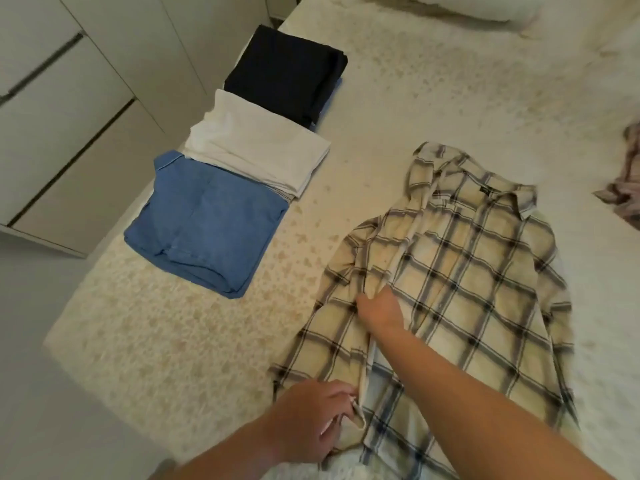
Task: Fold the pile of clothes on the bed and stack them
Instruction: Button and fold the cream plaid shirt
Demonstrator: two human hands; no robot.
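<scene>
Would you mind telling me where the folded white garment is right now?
In the head view, the folded white garment lies along the bed's left edge, between the folded dark navy garment and the folded blue denim garment.

Cream-and-black plaid shirt (460, 271); folded blue jeans (204, 223), white top (256, 150), black garment (287, 71).

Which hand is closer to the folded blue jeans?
Left. The left hand pinches the plaid shirt's bottom edge, just below the folded blue jeans. The right hand grips the shirt's front, further right.
</scene>
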